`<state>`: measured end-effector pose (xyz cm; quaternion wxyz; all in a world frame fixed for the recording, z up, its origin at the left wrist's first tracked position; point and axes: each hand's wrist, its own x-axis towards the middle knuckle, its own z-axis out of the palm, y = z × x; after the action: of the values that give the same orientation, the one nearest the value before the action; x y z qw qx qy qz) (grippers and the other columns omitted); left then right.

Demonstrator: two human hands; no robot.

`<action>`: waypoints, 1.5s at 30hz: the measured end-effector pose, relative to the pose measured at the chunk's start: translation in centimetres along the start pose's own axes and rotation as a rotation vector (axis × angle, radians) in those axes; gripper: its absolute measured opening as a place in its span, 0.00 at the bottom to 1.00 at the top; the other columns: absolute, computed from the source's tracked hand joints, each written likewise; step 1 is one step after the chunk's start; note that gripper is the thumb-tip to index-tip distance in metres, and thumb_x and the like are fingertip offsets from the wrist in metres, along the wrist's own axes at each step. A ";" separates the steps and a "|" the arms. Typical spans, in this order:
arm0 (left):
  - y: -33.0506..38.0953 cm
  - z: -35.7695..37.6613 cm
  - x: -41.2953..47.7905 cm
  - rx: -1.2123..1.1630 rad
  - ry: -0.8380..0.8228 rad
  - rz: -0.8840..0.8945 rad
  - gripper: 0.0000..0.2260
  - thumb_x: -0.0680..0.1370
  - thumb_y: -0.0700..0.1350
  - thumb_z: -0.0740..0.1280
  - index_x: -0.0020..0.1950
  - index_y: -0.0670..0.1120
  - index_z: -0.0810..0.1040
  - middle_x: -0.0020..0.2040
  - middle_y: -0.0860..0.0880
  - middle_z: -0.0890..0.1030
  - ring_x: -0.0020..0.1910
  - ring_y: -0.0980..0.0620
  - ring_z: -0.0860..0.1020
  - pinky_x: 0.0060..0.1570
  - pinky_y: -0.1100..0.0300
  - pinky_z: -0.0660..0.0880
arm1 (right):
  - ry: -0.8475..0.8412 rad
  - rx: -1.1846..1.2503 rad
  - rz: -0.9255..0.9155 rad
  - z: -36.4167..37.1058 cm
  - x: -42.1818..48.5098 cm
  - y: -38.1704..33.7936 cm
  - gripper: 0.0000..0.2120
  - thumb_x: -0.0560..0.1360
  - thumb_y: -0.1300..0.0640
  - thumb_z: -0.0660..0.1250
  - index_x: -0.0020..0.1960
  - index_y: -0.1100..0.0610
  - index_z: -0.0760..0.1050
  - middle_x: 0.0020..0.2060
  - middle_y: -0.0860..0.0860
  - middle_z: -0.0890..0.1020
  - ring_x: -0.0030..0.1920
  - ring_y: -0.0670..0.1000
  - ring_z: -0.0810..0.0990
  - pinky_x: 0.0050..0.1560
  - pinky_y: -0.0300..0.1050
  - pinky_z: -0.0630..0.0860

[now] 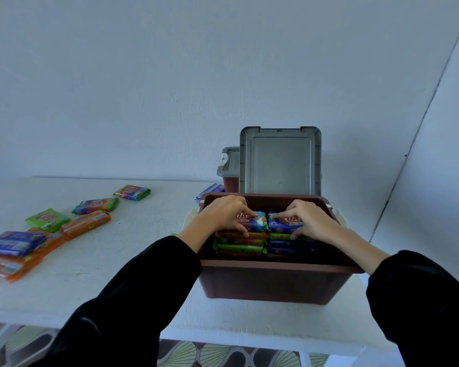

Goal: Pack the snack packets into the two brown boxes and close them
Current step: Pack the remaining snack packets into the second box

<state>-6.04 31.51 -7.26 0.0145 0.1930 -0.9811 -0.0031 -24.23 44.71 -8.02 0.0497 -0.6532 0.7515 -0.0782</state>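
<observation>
A brown box stands in front of me with its grey lid swung up. Inside lie two stacks of snack packets. My left hand grips the blue packet on top of the left stack, fingers on top and thumb against the stack's side. My right hand holds the blue packet on top of the right stack the same way. A second brown box with a grey lid stands shut behind the first, mostly hidden. Loose packets lie on the table at left.
On the white table lie two green-blue packets, a green one, orange ones and a blue one near the left edge. Another blue packet lies behind the box. A wall rises close behind.
</observation>
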 end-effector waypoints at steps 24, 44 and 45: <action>-23.4 -4.1 -6.2 -0.412 0.387 -0.250 0.10 0.74 0.44 0.70 0.55 0.46 0.81 0.51 0.47 0.81 0.47 0.54 0.78 0.48 0.65 0.73 | 0.075 0.258 -0.187 -2.3 21.4 -17.3 0.25 0.71 0.53 0.71 0.67 0.49 0.70 0.57 0.55 0.75 0.57 0.53 0.73 0.56 0.44 0.69; -38.2 9.3 -2.9 -0.242 -0.061 -0.686 0.29 0.75 0.65 0.57 0.72 0.54 0.62 0.72 0.42 0.59 0.72 0.36 0.51 0.71 0.41 0.51 | -0.409 -0.039 0.402 8.6 32.8 -14.1 0.30 0.75 0.45 0.61 0.73 0.53 0.56 0.71 0.61 0.51 0.68 0.63 0.58 0.68 0.52 0.61; -38.1 9.4 -2.6 -0.244 -0.048 -0.666 0.29 0.74 0.65 0.59 0.70 0.52 0.64 0.71 0.42 0.61 0.72 0.35 0.51 0.71 0.40 0.50 | -0.400 -0.031 0.366 8.8 32.8 -14.2 0.31 0.74 0.48 0.64 0.73 0.52 0.56 0.71 0.60 0.52 0.69 0.63 0.56 0.69 0.52 0.60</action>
<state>10.53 -2.76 -17.17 0.0125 0.4992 -0.8567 -0.1295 -13.48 9.83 -13.15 0.2005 -0.5096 0.8334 0.0742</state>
